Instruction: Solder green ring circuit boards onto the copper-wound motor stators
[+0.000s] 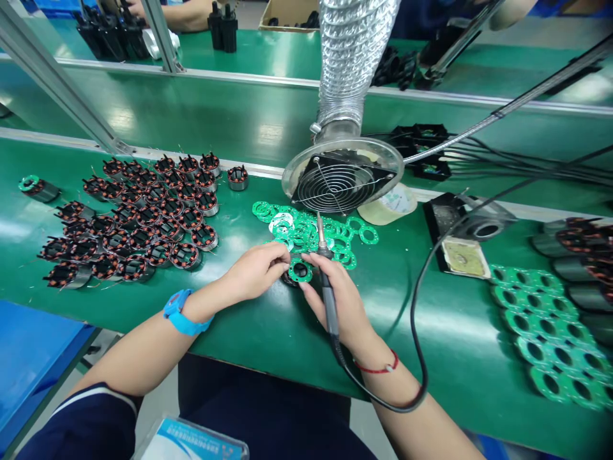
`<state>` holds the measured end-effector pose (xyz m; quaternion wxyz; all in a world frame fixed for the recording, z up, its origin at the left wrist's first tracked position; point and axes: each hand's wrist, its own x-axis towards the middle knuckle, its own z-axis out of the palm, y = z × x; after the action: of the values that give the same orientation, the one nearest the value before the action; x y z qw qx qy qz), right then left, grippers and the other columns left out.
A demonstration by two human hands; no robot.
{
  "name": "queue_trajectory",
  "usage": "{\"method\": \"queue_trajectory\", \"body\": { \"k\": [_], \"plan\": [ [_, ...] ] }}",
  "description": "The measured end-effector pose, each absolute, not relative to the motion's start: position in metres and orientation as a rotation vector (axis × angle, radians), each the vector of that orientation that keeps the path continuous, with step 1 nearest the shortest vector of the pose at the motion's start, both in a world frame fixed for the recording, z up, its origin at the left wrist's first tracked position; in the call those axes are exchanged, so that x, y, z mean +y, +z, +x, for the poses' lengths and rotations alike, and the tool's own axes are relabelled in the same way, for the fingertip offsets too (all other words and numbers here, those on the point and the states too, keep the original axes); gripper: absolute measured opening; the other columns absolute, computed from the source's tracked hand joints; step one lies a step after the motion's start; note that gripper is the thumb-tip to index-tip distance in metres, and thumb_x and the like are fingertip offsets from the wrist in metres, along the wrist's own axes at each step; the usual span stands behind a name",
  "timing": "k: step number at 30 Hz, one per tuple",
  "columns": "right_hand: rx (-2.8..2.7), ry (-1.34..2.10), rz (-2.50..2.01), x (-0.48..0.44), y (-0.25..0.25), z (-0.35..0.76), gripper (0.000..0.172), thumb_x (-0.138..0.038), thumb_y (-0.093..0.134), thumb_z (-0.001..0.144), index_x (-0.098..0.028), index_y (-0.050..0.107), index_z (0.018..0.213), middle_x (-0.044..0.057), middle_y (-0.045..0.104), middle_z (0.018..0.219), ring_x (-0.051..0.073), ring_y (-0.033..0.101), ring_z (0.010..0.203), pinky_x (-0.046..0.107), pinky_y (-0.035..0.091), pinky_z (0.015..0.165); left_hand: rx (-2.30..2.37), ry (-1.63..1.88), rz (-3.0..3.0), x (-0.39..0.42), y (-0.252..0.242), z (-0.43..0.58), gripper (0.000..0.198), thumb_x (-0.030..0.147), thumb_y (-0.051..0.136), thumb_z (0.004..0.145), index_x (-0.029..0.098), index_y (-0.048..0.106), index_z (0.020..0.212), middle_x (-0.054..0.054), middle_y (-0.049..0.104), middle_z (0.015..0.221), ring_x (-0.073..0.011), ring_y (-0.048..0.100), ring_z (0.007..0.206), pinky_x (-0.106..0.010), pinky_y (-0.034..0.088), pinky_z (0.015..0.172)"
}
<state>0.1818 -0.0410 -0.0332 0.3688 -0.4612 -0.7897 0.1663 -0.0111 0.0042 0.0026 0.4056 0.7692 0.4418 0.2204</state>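
Observation:
My right hand [342,300] is wrapped around a soldering iron [330,310], whose metal tip points up and away toward the fan. The thumb and a finger of this hand also reach to the edge of a green ring-shaped circuit board [300,271]. That board lies over a motor stator [288,279], which is mostly hidden beneath it. My left hand [258,268] is closed at the board's left side, fingertips pinched together; whatever sits between them is hidden. Just beyond both hands spreads a loose heap of green ring boards [306,230].
Copper-wound stators [143,217] crowd the left, with one board-topped stator [38,188] apart. A fume-extractor fan [335,185] hangs low ahead. Right are a soldering iron stand [479,220], its sponge [464,257], rows of finished-looking boards [550,329] and the iron's looping cable [416,319].

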Motion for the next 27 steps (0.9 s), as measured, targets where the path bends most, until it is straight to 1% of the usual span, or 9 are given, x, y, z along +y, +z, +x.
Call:
{"method": "queue_trajectory", "body": {
  "k": [2, 5, 10, 14, 17, 20, 23, 25, 27],
  "plan": [
    [-2.061, 0.38, -1.17, -0.042, -0.03, 0.178, 0.057, -0.021, 0.057, 0.087, -0.027, 0.034, 0.138, 0.011, 0.061, 0.122, 0.026, 0.058, 0.107, 0.047, 0.05, 0.089, 1.125, 0.587, 1.826, 0.004, 0.0, -0.009, 0.007, 0.016, 0.051, 0.083, 0.018, 0.055, 0.078, 0.002, 0.056, 0.073, -0.0126, 0.05, 0.069, -0.024, 0.038, 0.063],
    [-2.119, 0.311, -1.097, -0.044, -0.024, 0.173, 0.061, -0.018, 0.055, 0.086, -0.03, 0.029, 0.14, 0.01, 0.059, 0.127, 0.028, 0.054, 0.115, 0.05, 0.048, 0.091, 1.1, 0.609, 1.665, 0.004, -0.004, -0.007, 0.005, 0.02, 0.052, 0.081, 0.017, 0.055, 0.078, 0.002, 0.056, 0.072, -0.0116, 0.049, 0.066, -0.023, 0.038, 0.061],
    [-2.186, 0.264, -1.069, -0.045, -0.02, 0.168, 0.062, -0.014, 0.052, 0.085, -0.031, 0.03, 0.14, 0.007, 0.065, 0.114, 0.03, 0.053, 0.116, 0.051, 0.046, 0.091, 1.05, 0.604, 1.556, 0.005, -0.007, -0.007, 0.006, 0.019, 0.051, 0.08, 0.015, 0.056, 0.079, 0.002, 0.054, 0.071, -0.0112, 0.048, 0.065, -0.024, 0.038, 0.061],
    [-2.129, 0.237, -1.143, -0.046, -0.019, 0.17, 0.054, -0.015, 0.052, 0.086, -0.028, 0.037, 0.136, 0.008, 0.066, 0.112, 0.028, 0.059, 0.105, 0.048, 0.048, 0.086, 1.093, 0.587, 1.529, 0.005, -0.006, -0.007, 0.005, 0.018, 0.051, 0.078, 0.015, 0.055, 0.076, 0.004, 0.051, 0.065, -0.0097, 0.045, 0.059, -0.022, 0.034, 0.055],
    [-2.108, 0.283, -1.143, -0.047, -0.017, 0.171, 0.048, -0.013, 0.051, 0.087, -0.027, 0.042, 0.132, 0.006, 0.07, 0.105, 0.024, 0.063, 0.095, 0.044, 0.049, 0.082, 1.143, 0.575, 1.506, 0.005, -0.006, -0.006, 0.006, 0.016, 0.049, 0.076, 0.016, 0.052, 0.071, 0.006, 0.048, 0.061, -0.0089, 0.043, 0.057, -0.021, 0.032, 0.053],
    [-2.036, 0.35, -1.129, -0.048, -0.016, 0.173, 0.046, -0.013, 0.05, 0.089, -0.028, 0.043, 0.132, 0.003, 0.072, 0.099, 0.023, 0.064, 0.094, 0.043, 0.048, 0.084, 1.171, 0.577, 1.539, 0.006, -0.006, -0.005, 0.008, 0.013, 0.046, 0.075, 0.017, 0.049, 0.068, 0.006, 0.047, 0.061, -0.0089, 0.042, 0.057, -0.021, 0.031, 0.053],
    [-1.883, 0.421, -1.148, -0.051, -0.017, 0.177, 0.042, -0.018, 0.053, 0.089, -0.027, 0.046, 0.13, 0.003, 0.073, 0.094, 0.023, 0.065, 0.093, 0.041, 0.05, 0.083, 1.183, 0.562, 1.544, 0.006, -0.008, -0.004, 0.008, 0.013, 0.046, 0.074, 0.017, 0.048, 0.068, 0.006, 0.045, 0.059, -0.0087, 0.04, 0.055, -0.022, 0.029, 0.052],
    [-1.736, 0.491, -1.189, -0.055, -0.019, 0.181, 0.036, -0.023, 0.054, 0.09, -0.026, 0.052, 0.126, 0.004, 0.073, 0.089, 0.022, 0.067, 0.083, 0.038, 0.053, 0.075, 1.203, 0.556, 1.538, 0.006, -0.009, -0.003, 0.008, 0.014, 0.045, 0.074, 0.017, 0.048, 0.068, 0.007, 0.043, 0.057, -0.0086, 0.039, 0.053, -0.022, 0.028, 0.051],
    [-1.611, 0.552, -1.208, -0.059, -0.023, 0.186, 0.029, -0.027, 0.053, 0.09, -0.024, 0.058, 0.118, 0.003, 0.07, 0.082, 0.019, 0.066, 0.067, 0.034, 0.053, 0.063, 1.228, 0.565, 1.547, 0.005, -0.01, -0.002, 0.008, 0.015, 0.045, 0.075, 0.017, 0.047, 0.068, 0.006, 0.044, 0.057, -0.0087, 0.039, 0.053, -0.022, 0.027, 0.051]
  ]
}}
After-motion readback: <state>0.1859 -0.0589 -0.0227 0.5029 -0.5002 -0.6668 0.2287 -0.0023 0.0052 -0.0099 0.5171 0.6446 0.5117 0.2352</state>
